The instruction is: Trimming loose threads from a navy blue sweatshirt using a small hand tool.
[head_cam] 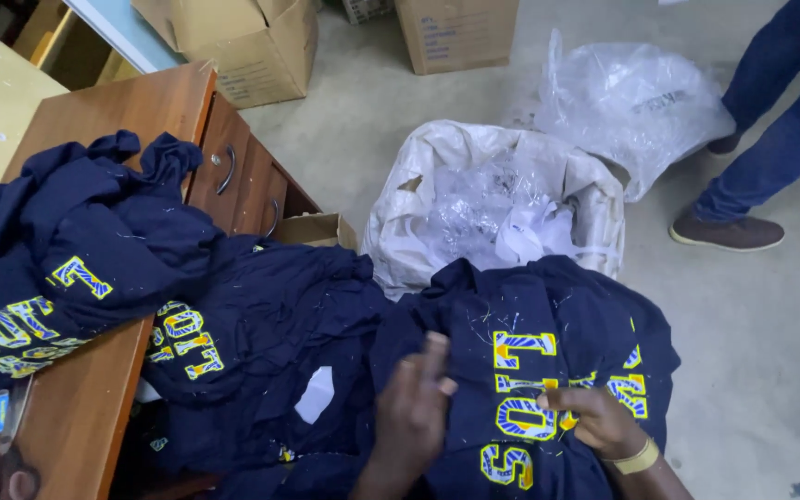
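A navy shirt (548, 315) with yellow and blue embroidered lettering lies spread in front of me. My left hand (414, 407) hovers over it, blurred, with its fingers apart. My right hand (594, 421), a tan band on its wrist, presses on the lettering with its fingers pinched at the stitching. More navy shirts (261, 343) of the same kind lie heaped to the left, and another pile (57, 250) spills across the wooden desk (94, 111).
A white sack (594, 199) full of clear plastic wrap stands just beyond the shirt. A loose plastic bag (631, 97) lies behind it. Cardboard boxes (252, 46) line the far wall. Another person's legs and brown shoe (729, 231) stand at the right.
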